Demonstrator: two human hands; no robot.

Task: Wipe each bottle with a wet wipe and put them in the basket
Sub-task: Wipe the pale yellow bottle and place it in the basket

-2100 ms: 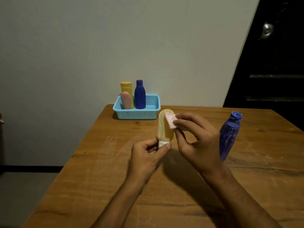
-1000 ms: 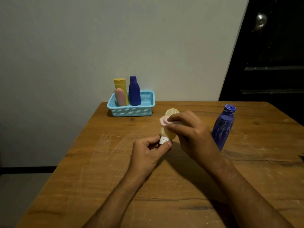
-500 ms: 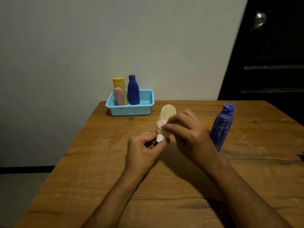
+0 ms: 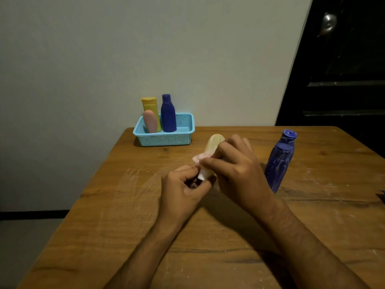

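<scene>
My left hand [image 4: 184, 189] grips the white cap end of a small beige tube bottle [image 4: 214, 143], which stands cap down over the table's middle. My right hand [image 4: 237, 170] pinches a pale pink wet wipe [image 4: 199, 157] against the tube's lower left side. A light blue mesh basket [image 4: 183, 138] sits at the table's far left edge. Inside it stand a yellow bottle [image 4: 150, 106], a pink tube [image 4: 150, 124] and a dark blue bottle [image 4: 168, 114]. Two blue bottles [image 4: 278, 165] stand close together to the right of my right hand.
The wooden table [image 4: 104, 215] has whitish smears and meets a grey wall [image 4: 145, 49] at the back. A dark door [image 4: 343, 69] fills the upper right. The table's left edge drops to the floor [image 4: 25, 236].
My right hand has slid the wipe down the tube from its top toward the cap end. Both hands and the tube sit slightly lower. The other bottles have not moved.
</scene>
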